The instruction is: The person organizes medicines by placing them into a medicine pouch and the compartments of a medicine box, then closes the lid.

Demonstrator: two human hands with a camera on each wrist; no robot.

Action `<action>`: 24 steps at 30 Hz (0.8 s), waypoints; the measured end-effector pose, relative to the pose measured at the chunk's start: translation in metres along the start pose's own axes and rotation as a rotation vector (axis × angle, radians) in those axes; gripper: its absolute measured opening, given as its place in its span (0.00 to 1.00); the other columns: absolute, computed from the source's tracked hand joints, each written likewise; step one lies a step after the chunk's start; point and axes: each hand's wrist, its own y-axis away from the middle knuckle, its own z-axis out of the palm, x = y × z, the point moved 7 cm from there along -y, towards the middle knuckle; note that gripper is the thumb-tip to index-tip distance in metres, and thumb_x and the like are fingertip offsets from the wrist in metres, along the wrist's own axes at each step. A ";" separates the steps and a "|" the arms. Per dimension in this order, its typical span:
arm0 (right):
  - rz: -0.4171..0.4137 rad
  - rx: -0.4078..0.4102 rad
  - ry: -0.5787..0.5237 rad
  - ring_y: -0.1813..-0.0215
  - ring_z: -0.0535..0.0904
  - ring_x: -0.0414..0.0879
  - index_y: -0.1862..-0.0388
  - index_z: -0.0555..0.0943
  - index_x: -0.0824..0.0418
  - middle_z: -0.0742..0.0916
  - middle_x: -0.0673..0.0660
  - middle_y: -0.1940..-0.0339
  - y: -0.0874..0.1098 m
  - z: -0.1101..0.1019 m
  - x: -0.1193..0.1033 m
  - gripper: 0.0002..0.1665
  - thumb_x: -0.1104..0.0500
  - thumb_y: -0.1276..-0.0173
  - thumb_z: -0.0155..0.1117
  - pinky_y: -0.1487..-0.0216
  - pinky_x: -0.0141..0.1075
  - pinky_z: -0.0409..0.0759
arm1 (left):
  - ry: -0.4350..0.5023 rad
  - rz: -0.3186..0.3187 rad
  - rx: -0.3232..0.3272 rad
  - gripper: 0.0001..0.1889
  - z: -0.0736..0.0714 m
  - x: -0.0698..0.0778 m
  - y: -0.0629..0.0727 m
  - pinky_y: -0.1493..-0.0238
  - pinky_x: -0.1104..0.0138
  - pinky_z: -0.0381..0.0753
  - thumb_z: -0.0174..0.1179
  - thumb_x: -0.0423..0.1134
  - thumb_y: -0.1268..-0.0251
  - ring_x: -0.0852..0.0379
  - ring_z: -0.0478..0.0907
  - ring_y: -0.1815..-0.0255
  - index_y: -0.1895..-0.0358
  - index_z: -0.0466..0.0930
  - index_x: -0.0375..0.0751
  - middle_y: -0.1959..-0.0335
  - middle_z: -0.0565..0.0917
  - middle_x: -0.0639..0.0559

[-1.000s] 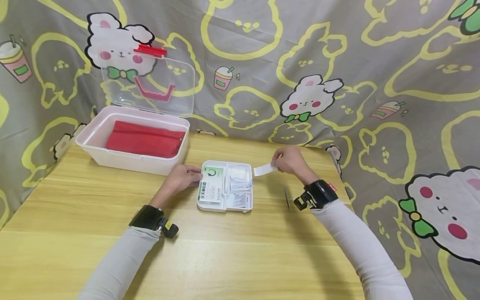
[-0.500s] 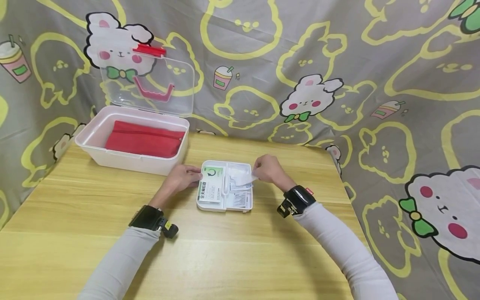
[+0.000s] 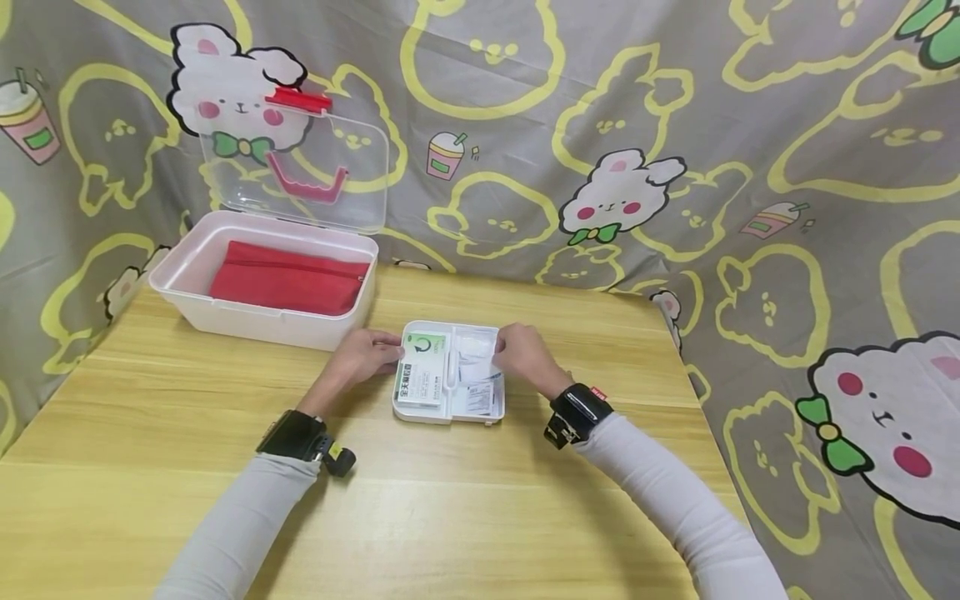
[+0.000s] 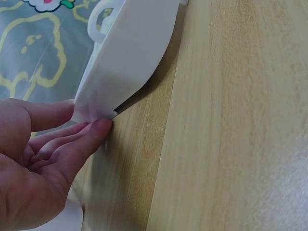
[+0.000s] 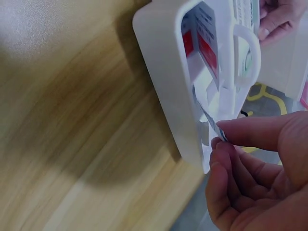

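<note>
A small white plastic case (image 3: 422, 415) lies open-topped on the table in the head view. Its left side holds a green-and-white medicine box (image 3: 425, 371), its right side several small packets (image 3: 477, 400). My left hand (image 3: 365, 356) holds the case's left end, thumb and fingertips pinching its edge in the left wrist view. Over the right compartment, my right hand (image 3: 523, 357) pinches a thin white packet (image 5: 210, 119) between thumb and forefinger. The packet's far end reaches inside the case, partly hidden by the wall. A white loop handle (image 5: 254, 53) rises from the case's middle.
At the back left stands a larger translucent box (image 3: 247, 321), its clear lid (image 3: 247, 187) raised, with a red zip pouch (image 3: 288, 279) inside. A patterned curtain (image 3: 495, 83) hangs behind the wooden table (image 3: 420, 517).
My right hand has moved left from beside the case to its right compartment, taking the white packet along and lowering it inside. My left hand stays at the case's left end.
</note>
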 end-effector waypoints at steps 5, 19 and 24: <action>0.017 -0.025 0.003 0.68 0.80 0.48 0.73 0.82 0.59 0.85 0.54 0.72 0.002 0.005 0.000 0.06 0.70 0.48 0.62 0.69 0.34 0.79 | 0.032 0.012 -0.006 0.21 0.000 0.001 0.000 0.48 0.60 0.88 0.60 0.34 0.28 0.39 0.85 0.44 0.37 0.76 0.24 0.42 0.82 0.28; 0.037 0.033 -0.058 0.67 0.80 0.50 0.68 0.83 0.61 0.87 0.57 0.69 0.003 -0.013 0.009 0.05 0.60 0.36 0.64 0.69 0.34 0.76 | 0.021 0.021 -0.002 0.21 0.000 0.002 0.001 0.47 0.59 0.87 0.60 0.34 0.28 0.39 0.84 0.43 0.37 0.76 0.24 0.41 0.81 0.28; 0.038 0.078 -0.068 0.67 0.80 0.51 0.68 0.84 0.62 0.88 0.59 0.67 0.007 -0.027 0.025 0.07 0.59 0.36 0.63 0.66 0.38 0.78 | 0.003 0.022 0.002 0.21 -0.001 0.002 0.001 0.46 0.60 0.87 0.60 0.34 0.28 0.40 0.85 0.43 0.37 0.76 0.24 0.39 0.81 0.29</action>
